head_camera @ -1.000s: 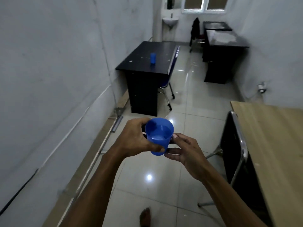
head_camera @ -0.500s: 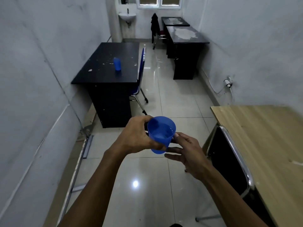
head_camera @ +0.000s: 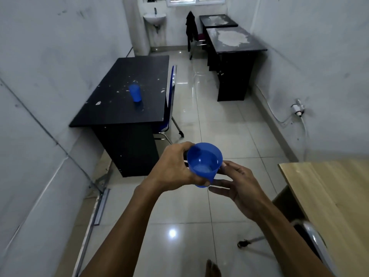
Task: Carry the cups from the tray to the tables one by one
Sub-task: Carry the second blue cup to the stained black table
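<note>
The cup (head_camera: 204, 163) in the hands is bright blue; the other cup (head_camera: 135, 93) is blue too; it sits on a black table (head_camera: 119, 108) with white specks; the far tables (head_camera: 235, 40) are black with pale patches; the near table (head_camera: 335, 188) is light wood; the floor (head_camera: 219, 126) is shiny white tiles; the walls (head_camera: 50, 56) are grey.

I find no text, label, brand, number or sign that I can read anywhere in this view. The blue cup (head_camera: 204, 163) I carry has a plain wall with no print on it, and the second blue cup (head_camera: 135, 93) on the far left black table (head_camera: 111, 114) is too blurred for me to make out any marking.
</note>
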{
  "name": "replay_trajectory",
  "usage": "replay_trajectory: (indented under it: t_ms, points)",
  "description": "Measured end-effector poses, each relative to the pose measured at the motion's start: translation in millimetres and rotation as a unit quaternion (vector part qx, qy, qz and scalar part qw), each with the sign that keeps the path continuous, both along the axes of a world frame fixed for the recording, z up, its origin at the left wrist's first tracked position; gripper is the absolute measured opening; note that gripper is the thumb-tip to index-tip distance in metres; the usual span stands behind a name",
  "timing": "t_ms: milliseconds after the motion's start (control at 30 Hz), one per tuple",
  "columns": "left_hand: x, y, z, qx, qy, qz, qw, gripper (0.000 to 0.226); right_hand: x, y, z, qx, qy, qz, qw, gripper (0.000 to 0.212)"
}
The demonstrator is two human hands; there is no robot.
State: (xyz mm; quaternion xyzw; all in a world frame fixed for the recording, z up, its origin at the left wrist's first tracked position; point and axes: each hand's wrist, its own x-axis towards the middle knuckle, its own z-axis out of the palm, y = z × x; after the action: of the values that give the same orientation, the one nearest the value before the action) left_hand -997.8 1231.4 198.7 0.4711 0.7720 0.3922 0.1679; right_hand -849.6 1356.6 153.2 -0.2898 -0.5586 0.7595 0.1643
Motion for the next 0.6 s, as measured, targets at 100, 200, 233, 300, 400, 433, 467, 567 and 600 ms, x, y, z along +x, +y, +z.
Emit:
replay_trajectory:
  t_ms: [100, 200, 233, 300, 400, 433, 467, 567, 600]
  points:
    - [-34.7, 48.4, 6.0, -0.001, 0.004, 0.003, 1.0, 0.076, -36.9, 51.4, 5.0, 0.005, -0.005, 0.011, 1.0, 0.027]
    - [-65.9, 91.1, 10.5, 0.0, -0.004, 0.004, 1.0, 0.076, -68.7, 94.1, 8.5, 0.007, -0.007, 0.009, 1.0, 0.027]
    - [-76.9, 105.4, 11.2, 0.0, -0.005, 0.003, 1.0, 0.077, -79.9, 107.7, 9.3, 0.004, -0.007, 0.006, 1.0, 0.027]
    - [-98.0, 130.8, 11.2, -0.005, -0.001, 0.0, 1.0, 0.077, -100.6, 131.4, 9.1, -0.005, -0.007, -0.002, 1.0, 0.027]
    - [-136.4, 174.2, 7.0, -0.011, -0.005, -0.007, 1.0, 0.079, -135.1, 169.9, 6.8, -0.008, -0.005, -0.008, 1.0, 0.026]
    - [-149.6, 189.5, 5.7, -0.012, -0.005, -0.01, 1.0, 0.079, -147.5, 183.6, 5.9, -0.007, -0.004, -0.01, 1.0, 0.026]
    - [-160.9, 202.3, 4.8, -0.01, -0.001, -0.014, 1.0, 0.079, -158.4, 194.7, 5.7, -0.004, -0.004, -0.012, 1.0, 0.026]
    - [-204.3, 248.5, 0.7, -0.004, 0.005, -0.023, 1.0, 0.079, -198.1, 237.1, 1.9, 0.01, -0.003, -0.024, 1.0, 0.027]
    - [-216.8, 261.9, 1.6, -0.001, 0.005, -0.028, 1.0, 0.079, -209.5, 249.6, 2.8, 0.011, -0.001, -0.029, 1.0, 0.027]
